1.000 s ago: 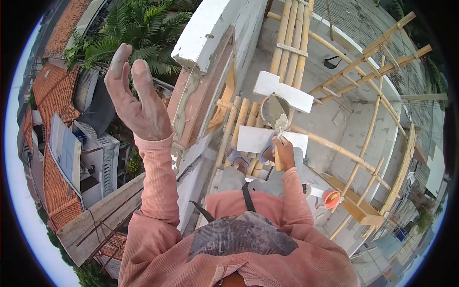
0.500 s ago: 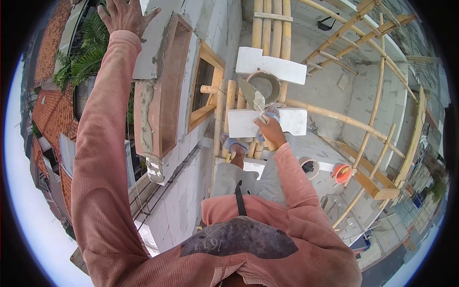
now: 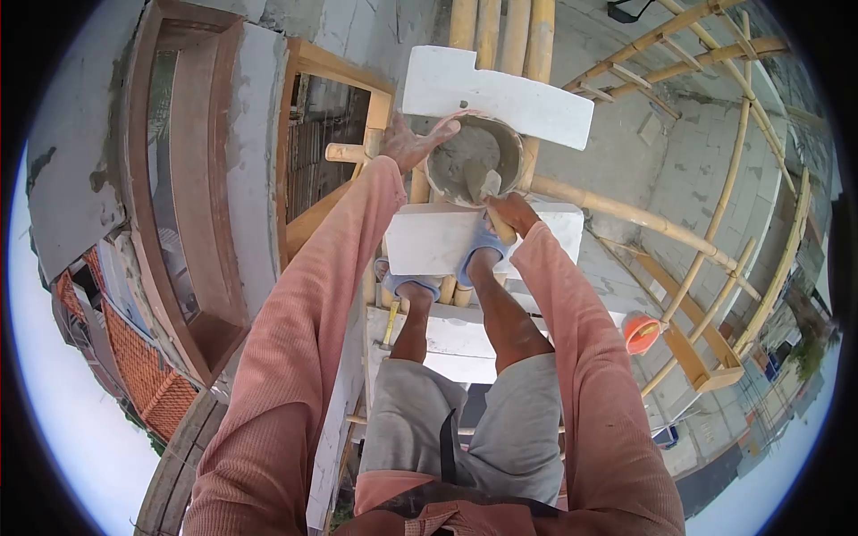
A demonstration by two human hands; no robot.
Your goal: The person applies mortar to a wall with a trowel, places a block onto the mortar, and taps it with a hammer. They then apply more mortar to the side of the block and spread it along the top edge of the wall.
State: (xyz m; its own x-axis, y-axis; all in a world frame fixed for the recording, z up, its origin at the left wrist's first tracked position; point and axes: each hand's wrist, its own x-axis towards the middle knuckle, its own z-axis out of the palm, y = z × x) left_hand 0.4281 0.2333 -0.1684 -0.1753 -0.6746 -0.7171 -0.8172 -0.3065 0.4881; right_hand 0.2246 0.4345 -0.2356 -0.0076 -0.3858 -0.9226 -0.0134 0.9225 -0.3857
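My right hand is wrapped round the handle of a trowel, whose blade dips into the grey mortar in a round bucket. At the bucket's left rim is my left hand, empty, with its fingers spread and the thumb towards the rim. Whether it touches the rim I cannot tell. One white block lies just beyond the bucket, and another white block lies on the near side, by my feet.
Bamboo poles run under the blocks and feet. A wooden window frame stands at the left. An orange bucket and a wooden trough are at the right. A yellow-handled tool lies near my left foot.
My left hand has come down from the wall at the upper left to the bucket. The trowel blade has gone down into the mortar. The view has shifted, with both legs now showing.
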